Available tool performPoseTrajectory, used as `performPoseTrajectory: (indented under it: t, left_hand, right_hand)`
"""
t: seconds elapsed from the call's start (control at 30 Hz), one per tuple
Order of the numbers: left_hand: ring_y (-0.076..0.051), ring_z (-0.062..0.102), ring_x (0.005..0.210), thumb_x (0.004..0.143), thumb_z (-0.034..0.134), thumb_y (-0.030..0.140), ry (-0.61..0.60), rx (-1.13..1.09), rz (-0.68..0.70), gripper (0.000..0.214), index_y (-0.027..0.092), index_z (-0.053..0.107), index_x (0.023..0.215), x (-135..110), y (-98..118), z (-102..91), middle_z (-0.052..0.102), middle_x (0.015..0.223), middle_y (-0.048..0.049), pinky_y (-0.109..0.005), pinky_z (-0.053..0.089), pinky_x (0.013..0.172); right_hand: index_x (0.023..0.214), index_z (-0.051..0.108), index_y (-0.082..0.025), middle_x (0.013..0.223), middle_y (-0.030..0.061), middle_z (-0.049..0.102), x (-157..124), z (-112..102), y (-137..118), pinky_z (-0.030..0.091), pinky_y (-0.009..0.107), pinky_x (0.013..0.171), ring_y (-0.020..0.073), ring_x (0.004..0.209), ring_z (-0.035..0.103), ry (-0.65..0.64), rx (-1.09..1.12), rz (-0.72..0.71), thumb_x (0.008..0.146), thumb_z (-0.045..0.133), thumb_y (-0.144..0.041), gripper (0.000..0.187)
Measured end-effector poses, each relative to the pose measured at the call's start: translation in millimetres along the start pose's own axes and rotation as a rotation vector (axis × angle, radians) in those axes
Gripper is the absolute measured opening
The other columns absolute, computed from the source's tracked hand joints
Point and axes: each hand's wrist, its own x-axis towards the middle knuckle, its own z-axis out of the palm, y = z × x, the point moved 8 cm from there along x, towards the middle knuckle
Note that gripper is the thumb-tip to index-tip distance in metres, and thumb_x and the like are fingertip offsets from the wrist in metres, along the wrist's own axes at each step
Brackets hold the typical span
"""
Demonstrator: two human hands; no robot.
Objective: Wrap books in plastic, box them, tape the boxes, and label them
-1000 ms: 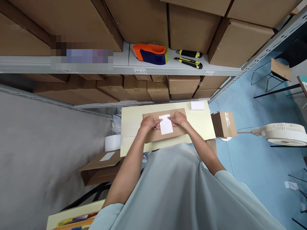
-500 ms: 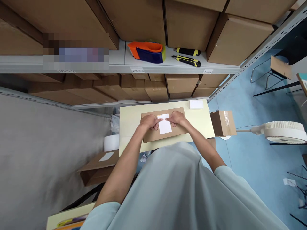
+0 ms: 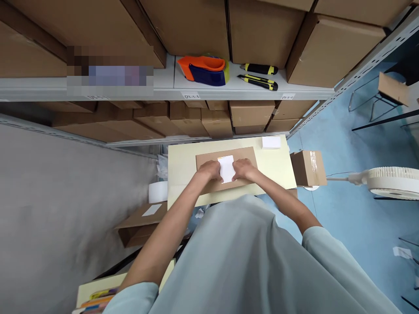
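Note:
A flat brown cardboard box (image 3: 225, 151) lies on the pale yellow tabletop. On its upper face is a white label (image 3: 226, 168), lying flat between my two hands. My left hand (image 3: 210, 169) rests on the box at the label's left edge, fingers bent and thumb apart from them toward the lower corner. At the right edge, my right hand (image 3: 242, 168) mirrors it, its thumb low against the label. Neither hand lifts the label or the box. The fingertips are partly hidden under the hands.
A white stack (image 3: 271, 142) sits at the table's (image 3: 181, 165) back right. On the shelf (image 3: 229, 93) above are an orange and blue tape dispenser (image 3: 204, 69) and two utility knives (image 3: 258, 76), among cardboard boxes. A white fan (image 3: 394, 181) stands right, a white roll (image 3: 158, 192) left.
My hands have slid down the label's sides toward me. The extended index fingers that met near its top are now bent, and the thumbs are at its lower edges. The view has shifted slightly.

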Motion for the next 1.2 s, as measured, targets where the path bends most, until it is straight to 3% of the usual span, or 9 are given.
performPoseTrajectory:
  t: [0.13,0.27,0.4,0.53,0.63,0.73,0.83,0.93,1.2]
  left_hand:
    - [-0.026,0.072,0.08,0.046,0.097,0.035,-0.07,-0.019,-0.017,0.032,0.023,0.069,0.055,12,-1,-1.8,0.075,0.065,-0.0057,-0.03,0.05,0.072]
    - [-0.02,0.071,0.065,0.066,0.089,0.05,-0.113,-0.148,-0.026,0.034,0.019,0.076,0.063,18,-7,-4.9,0.079,0.068,-0.0086,-0.028,0.051,0.067]
    - [-0.023,0.072,0.065,0.092,0.065,0.059,0.053,-0.244,-0.012,0.051,0.017,0.075,0.065,7,-3,-8.0,0.079,0.071,-0.0143,-0.032,0.052,0.068]
    - [-0.032,0.075,0.094,0.104,0.044,0.052,0.456,-0.24,0.04,0.054,0.02,0.075,0.075,-42,0,-5.9,0.079,0.088,-0.0179,-0.04,0.054,0.086]
    - [-0.033,0.07,0.115,0.103,0.048,0.045,0.67,-0.268,0.098,0.038,0.02,0.076,0.107,-90,-25,22.0,0.078,0.115,-0.0171,-0.044,0.051,0.104]
    - [-0.034,0.067,0.121,0.099,0.056,0.056,0.988,-0.462,0.091,0.052,0.019,0.066,0.135,-133,-82,56.2,0.071,0.133,-0.0181,-0.05,0.051,0.11]
    - [-0.036,0.062,0.137,0.095,0.06,0.063,0.871,-0.656,0.053,0.074,0.017,0.055,0.152,-130,-121,103.2,0.064,0.15,-0.0208,-0.052,0.051,0.114]
    - [-0.035,0.061,0.142,0.091,0.067,0.061,0.689,-0.739,0.141,0.078,0.02,0.053,0.156,-116,-117,120.6,0.063,0.154,-0.017,-0.051,0.05,0.118]
    - [-0.031,0.066,0.129,0.091,0.069,0.061,0.971,-0.658,0.382,0.074,0.023,0.059,0.153,-165,-93,14.1,0.065,0.138,-0.014,-0.048,0.053,0.117]
  right_hand:
    - [0.087,0.082,-0.018,0.088,0.0105,0.083,9,-6,6,0.057,0.034,0.09,0.0284,0.094,0.078,-0.046,0.101,0.047,0.088,0.085,-0.055,0.037]
    - [0.078,0.079,-0.017,0.072,0.0104,0.079,18,-12,15,0.055,0.034,0.088,0.025,0.084,0.077,0.041,0.239,0.142,0.111,0.047,-0.058,0.062]
    - [0.098,0.079,-0.017,0.099,0.0161,0.082,9,-3,10,0.054,0.039,0.092,0.0321,0.103,0.075,0.234,0.172,0.107,0.102,0.066,-0.054,0.04]
    - [0.108,0.076,-0.021,0.106,0.0105,0.08,-23,16,11,0.05,0.041,0.102,0.0313,0.107,0.073,0.294,0.163,0.013,0.075,0.096,-0.042,0.044]
    - [0.123,0.07,-0.021,0.121,0.0115,0.076,-62,27,41,0.05,0.042,0.107,0.0302,0.117,0.069,0.431,0.199,0.026,0.079,0.092,-0.044,0.055]
    - [0.138,0.063,-0.018,0.13,0.0173,0.071,-114,39,100,0.052,0.048,0.108,0.034,0.122,0.067,0.806,0.536,0.221,0.079,0.087,-0.057,0.074]
    - [0.146,0.059,-0.02,0.137,0.0174,0.07,-132,78,118,0.054,0.048,0.107,0.035,0.128,0.066,0.786,0.811,0.216,0.076,0.085,-0.064,0.087]
    - [0.145,0.062,-0.022,0.132,0.0138,0.075,-129,100,97,0.056,0.046,0.105,0.0326,0.123,0.069,0.67,0.924,0.076,0.076,0.085,-0.063,0.084]
    - [0.148,0.065,-0.022,0.132,0.0147,0.073,-171,28,59,0.056,0.045,0.108,0.0328,0.122,0.068,0.948,0.74,0.018,0.091,0.07,-0.06,0.069]
